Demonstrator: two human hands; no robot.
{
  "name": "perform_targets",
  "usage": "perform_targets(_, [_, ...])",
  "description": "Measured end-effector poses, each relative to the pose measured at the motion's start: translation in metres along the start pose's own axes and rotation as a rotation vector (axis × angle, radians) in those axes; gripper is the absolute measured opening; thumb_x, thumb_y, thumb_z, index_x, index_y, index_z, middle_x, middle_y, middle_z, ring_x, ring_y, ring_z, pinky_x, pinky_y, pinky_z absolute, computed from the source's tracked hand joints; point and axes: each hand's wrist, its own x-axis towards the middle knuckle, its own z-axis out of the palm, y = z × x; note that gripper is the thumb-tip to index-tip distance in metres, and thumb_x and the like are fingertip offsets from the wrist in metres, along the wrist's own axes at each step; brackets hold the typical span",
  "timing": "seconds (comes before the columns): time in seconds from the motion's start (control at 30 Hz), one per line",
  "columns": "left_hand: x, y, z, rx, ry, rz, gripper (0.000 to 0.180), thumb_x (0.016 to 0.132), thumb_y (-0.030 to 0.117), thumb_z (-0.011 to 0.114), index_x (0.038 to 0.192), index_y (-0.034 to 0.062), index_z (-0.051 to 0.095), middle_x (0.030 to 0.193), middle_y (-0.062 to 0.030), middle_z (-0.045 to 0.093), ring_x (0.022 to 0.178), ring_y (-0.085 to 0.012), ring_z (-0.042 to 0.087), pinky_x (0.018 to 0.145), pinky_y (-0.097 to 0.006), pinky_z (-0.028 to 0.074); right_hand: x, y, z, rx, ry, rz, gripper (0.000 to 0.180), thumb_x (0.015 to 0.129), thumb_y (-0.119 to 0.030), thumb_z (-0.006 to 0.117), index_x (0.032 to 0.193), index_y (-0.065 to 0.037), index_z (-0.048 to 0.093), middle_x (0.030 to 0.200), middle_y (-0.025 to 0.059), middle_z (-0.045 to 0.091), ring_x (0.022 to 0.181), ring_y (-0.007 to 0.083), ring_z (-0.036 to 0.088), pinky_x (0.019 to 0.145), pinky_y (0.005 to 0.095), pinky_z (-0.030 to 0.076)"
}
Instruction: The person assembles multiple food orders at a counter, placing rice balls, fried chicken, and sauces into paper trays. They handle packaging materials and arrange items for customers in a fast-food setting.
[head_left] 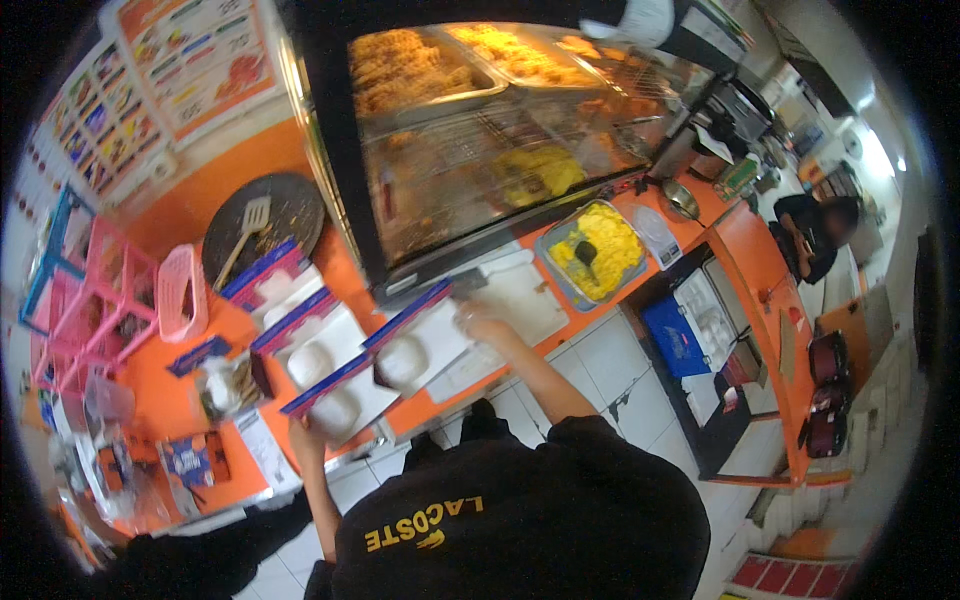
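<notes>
My left hand (306,432) is at the near left corner of an open paper food box (375,398), its fingers closed on the edge. A white rounded mound of rice (334,410) sits in that box. My right hand (480,324), slightly blurred, is at the right edge of a neighbouring box (450,340) with another rice mound (403,362); its finger positions are unclear. Behind the left one stands a third box (345,332) with a rice mound (311,366). The boxes have purple-and-orange raised flaps.
A glass-fronted case (480,130) holds trays of fried food. On the orange counter are a tub of yellow food (597,248), a cutting board (515,300), a dark round pan (290,215) with a spatula (245,240), and pink baskets (180,295). A person (812,235) is at far right.
</notes>
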Motion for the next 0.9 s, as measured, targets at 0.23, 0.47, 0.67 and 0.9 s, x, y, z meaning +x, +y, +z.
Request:
perform_targets(0.23, [-0.022,0.031,-0.064,0.619,-0.087,-0.214,0.027,0.088,0.015,0.048,0.099,-0.0042,0.064,0.093,-0.0268,0.063,0.088,-0.0408,0.060,0.077,-0.050,0.047,-0.069,0.134,-0.263,0.729,0.142,0.127,0.035,0.087,-0.031,0.065,0.114,-0.011,0.059,0.098,0.0069,0.064,0.093,0.0138,0.059,0.073,0.0304,0.051])
perform_targets(0.47, [-0.012,0.113,-0.095,0.818,0.038,-0.209,0.042,0.095,0.030,0.042,0.086,-0.0065,0.060,0.086,-0.0279,0.061,0.084,-0.0439,0.059,0.070,-0.051,0.044,-0.037,0.443,-0.385,0.056,1.127,0.865,0.042,0.084,-0.034,0.052,0.115,-0.005,0.057,0.110,0.0192,0.063,0.104,0.0376,0.058,0.087,0.0430,0.047])
perform_targets(0.67, [-0.002,0.337,-0.050,0.333,0.181,-0.088,0.043,0.098,0.032,0.042,0.096,-0.0084,0.056,0.081,-0.0243,0.058,0.075,-0.0367,0.056,0.069,-0.043,0.042,-0.005,0.472,-0.400,0.263,1.017,0.920,0.032,0.078,-0.013,0.053,0.109,-0.004,0.057,0.104,0.0212,0.062,0.100,0.0409,0.058,0.086,0.0468,0.046])
perform_targets(0.9, [0.019,0.434,0.019,0.126,0.074,0.045,0.038,0.100,0.030,0.041,0.112,-0.0024,0.057,0.104,-0.0165,0.060,0.093,-0.0248,0.060,0.082,-0.034,0.045,-0.006,0.475,-0.344,0.595,1.009,0.231,0.027,0.083,0.000,0.045,0.106,-0.005,0.059,0.092,0.0089,0.063,0.088,0.0201,0.063,0.078,0.0308,0.051])
